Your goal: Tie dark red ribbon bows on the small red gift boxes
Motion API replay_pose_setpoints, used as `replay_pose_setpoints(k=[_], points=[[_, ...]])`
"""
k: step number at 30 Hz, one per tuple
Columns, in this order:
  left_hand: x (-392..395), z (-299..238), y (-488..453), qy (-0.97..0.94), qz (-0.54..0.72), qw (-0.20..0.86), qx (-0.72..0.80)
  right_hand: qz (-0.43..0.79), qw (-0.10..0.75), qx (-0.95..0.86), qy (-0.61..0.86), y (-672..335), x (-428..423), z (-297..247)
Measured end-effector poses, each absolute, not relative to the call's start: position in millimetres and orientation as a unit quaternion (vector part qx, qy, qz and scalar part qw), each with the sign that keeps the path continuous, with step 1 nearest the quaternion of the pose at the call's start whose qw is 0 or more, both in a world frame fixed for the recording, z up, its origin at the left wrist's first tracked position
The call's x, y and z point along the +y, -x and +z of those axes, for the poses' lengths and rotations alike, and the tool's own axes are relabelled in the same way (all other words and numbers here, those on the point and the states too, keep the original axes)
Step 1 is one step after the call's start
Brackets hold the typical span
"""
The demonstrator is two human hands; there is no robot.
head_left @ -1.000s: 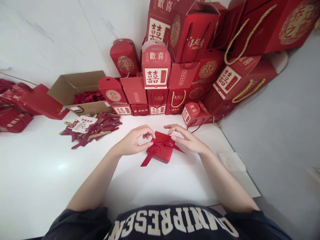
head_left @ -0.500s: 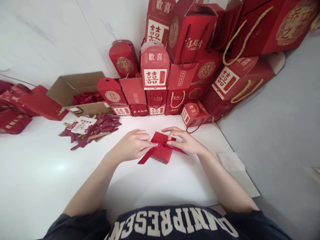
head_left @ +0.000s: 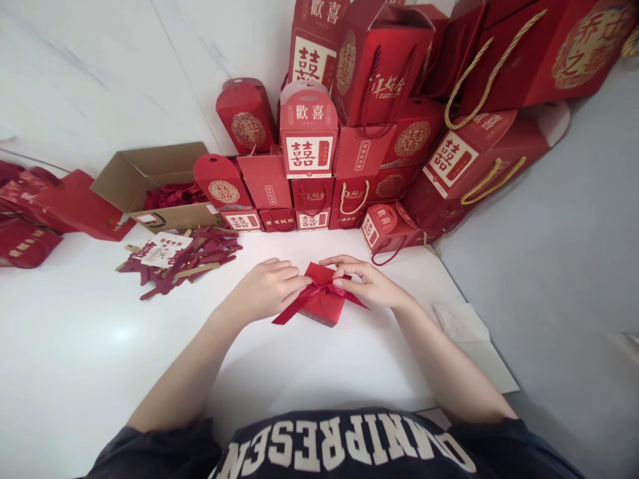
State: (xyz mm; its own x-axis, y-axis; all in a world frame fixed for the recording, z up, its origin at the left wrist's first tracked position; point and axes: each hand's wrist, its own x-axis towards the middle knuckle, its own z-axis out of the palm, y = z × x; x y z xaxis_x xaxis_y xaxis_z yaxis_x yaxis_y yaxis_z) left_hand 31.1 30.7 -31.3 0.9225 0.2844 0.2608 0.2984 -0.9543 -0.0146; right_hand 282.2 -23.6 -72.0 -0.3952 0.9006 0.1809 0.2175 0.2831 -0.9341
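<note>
A small red gift box (head_left: 327, 310) rests on the white table in front of me, turned at an angle. Across its top runs a dark red ribbon (head_left: 294, 309) tied in a bow, its tails trailing to the lower left and to the right. My left hand (head_left: 272, 289) pinches the bow's left side between thumb and fingers. On the opposite side, my right hand (head_left: 369, 282) pinches the bow's right part with thumb and index finger, its other fingers stretched over the box's back edge.
Stacked red boxes (head_left: 309, 159) with gold and white characters line the wall. A cardboard carton (head_left: 184, 216) holding red ribbon-like pieces stands at the back left. Before it lies a pile of dark red cut-out pieces (head_left: 210, 253). A flat white sheet (head_left: 462, 323) lies near the right edge.
My left hand has shifted slightly left and up along the bow. The ribbon tails have moved a little to the left; the box stays in place.
</note>
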Motion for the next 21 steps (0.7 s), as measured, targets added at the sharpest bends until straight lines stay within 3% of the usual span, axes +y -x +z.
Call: replay_pose_setpoints(k=[5,14,21], points=[[30,-34,-37,0.969,-0.144,-0.054,-0.191,0.468,0.394,-0.692,0.383,-279,-24,-71],[42,-73,-47,0.809,-0.215,-0.448,-0.314,0.492,0.4,-0.675,0.378,-278,-19,-84],[48,-102,-49,0.651,-0.262,-0.629,-0.334,0.512,0.408,-0.666,0.357,-281,-15,-92]])
